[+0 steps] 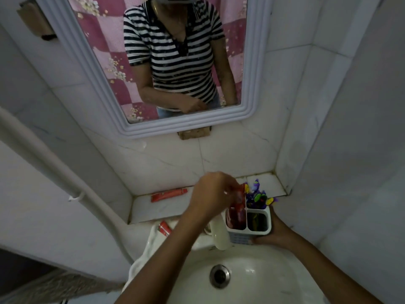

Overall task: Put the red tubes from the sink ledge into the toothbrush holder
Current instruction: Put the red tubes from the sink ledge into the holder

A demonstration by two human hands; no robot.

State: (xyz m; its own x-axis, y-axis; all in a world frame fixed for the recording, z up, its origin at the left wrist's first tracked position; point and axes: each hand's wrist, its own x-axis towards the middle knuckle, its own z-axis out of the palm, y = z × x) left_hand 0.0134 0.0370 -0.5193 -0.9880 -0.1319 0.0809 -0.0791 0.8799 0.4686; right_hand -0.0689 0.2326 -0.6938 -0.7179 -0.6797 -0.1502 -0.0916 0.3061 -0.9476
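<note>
The left hand (215,194) reaches across from the near left and pinches the top of a red tube (240,199) between fingertips and thumb. The tube stands nearly upright, its lower part already inside the left compartment of the toothbrush holder (248,232), its top edge just right of the knuckles. The right hand (274,234) wraps around the holder's right and near sides, fingers closed on its wall, holding it at the far right rim of the sink (252,277), beside the white tap (220,233).

The holder is white with three openings visible. The left one holds red tubes, packed close; how many cannot be told. The far right one holds toothbrushes (259,196) with purple, yellow and green handles, heads splayed to the right. The near right one is dark inside, with something green low down that cannot be made out.

A second red tube (169,194) lies flat on the tiled ledge (153,209), well left of the left hand, lengthwise along the back wall. A third red tube (164,228) lies at the sink's far left edge, on a white cloth (145,249), just left of the left forearm.

The ledge between the flat tube and the holder is bare tile. Walls close it off at left, far and right; the mirror (72,53) hangs above.
</note>
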